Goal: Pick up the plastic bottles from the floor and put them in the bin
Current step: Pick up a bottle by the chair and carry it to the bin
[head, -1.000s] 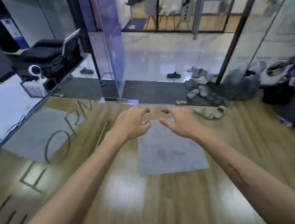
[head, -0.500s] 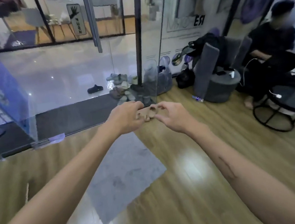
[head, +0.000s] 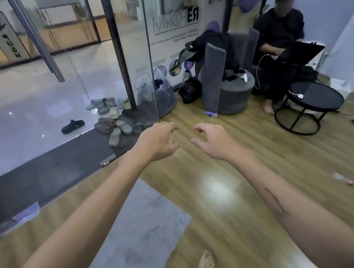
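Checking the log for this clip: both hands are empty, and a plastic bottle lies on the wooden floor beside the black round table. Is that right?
Not quite. In the head view the plastic bottle lies on the wooden floor beside the grey pouf, not the black round table. The left hand and right hand are indeed empty.

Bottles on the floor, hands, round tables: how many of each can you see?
Bottles: 2, one by the grey stool, one at the right
Hands: 2, left hand, right hand
Round tables: 1
Total: 5
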